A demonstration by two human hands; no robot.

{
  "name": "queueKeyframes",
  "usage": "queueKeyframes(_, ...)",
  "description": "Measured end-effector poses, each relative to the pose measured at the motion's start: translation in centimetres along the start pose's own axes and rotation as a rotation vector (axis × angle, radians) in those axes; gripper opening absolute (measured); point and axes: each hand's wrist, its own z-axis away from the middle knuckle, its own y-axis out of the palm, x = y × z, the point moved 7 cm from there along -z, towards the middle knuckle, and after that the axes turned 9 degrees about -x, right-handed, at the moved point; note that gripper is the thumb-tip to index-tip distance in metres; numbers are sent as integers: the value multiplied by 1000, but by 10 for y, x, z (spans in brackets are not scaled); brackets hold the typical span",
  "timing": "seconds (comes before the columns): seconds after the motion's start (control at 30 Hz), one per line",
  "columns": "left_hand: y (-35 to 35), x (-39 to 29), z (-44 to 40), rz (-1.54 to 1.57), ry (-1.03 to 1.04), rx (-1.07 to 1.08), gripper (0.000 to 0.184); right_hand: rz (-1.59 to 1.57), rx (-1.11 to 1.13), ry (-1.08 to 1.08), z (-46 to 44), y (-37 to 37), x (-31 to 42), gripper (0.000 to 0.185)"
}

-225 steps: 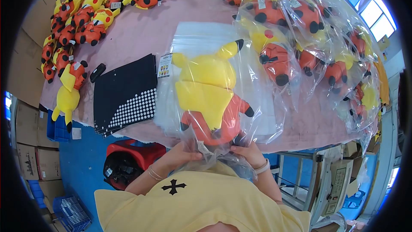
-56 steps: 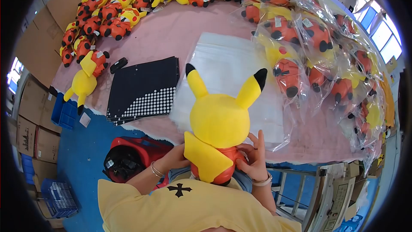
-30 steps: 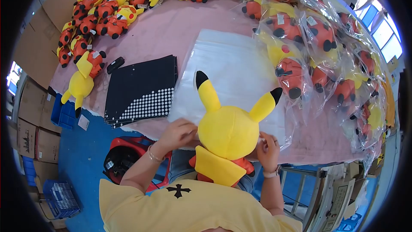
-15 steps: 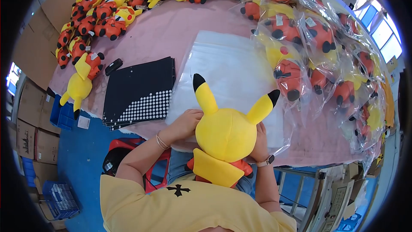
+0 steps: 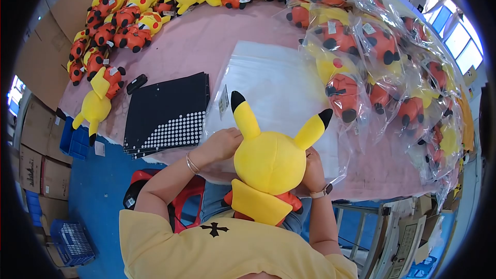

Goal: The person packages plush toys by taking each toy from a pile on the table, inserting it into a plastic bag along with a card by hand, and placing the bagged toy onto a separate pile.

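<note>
A yellow plush toy (image 5: 269, 163) with black-tipped ears and a red outfit sits upright against my body, its back toward me. My left hand (image 5: 223, 143) is at the left side of its head, fingers bent and their tips hidden behind the head. On the other side, my right hand (image 5: 313, 171) is closed too, its fingertips also out of sight. What either hand grips is hidden by the toy. Beyond the toy lies a stack of clear plastic bags (image 5: 279, 82). A small printed card (image 5: 223, 102) shows near the toy's left ear.
Black sheets with white round stickers (image 5: 173, 126) lie left of the bags, a small black object (image 5: 136, 83) beside them. Loose plush toys (image 5: 134, 31) are piled at the far left; bagged plush toys (image 5: 345, 90) cover the right. A red stool (image 5: 191, 201) stands below.
My left hand has shifted slightly left and up, and its fingers are bent more. The small card has turned so that its printed face shows. The toy has barely moved.
</note>
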Motion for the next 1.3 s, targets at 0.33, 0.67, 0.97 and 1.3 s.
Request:
queueKeyframes(0.33, -21, 13, -10, 117, -178, 20, 17, 49, 91, 94, -13, -8, -3, 16)
queueKeyframes(0.67, -34, 44, -42, 137, -228, -197, 24, 31, -91, 134, -41, -47, -11, 5)
queueKeyframes(0.97, -67, 57, -53, 669, -300, -463, 36, 108, -250, 231, -74, -82, -13, 3)
queueKeyframes(1.3, -106, 30, -45, 492, -22, -592, 39, -85, -618, 98, -98, -120, 7, 15)
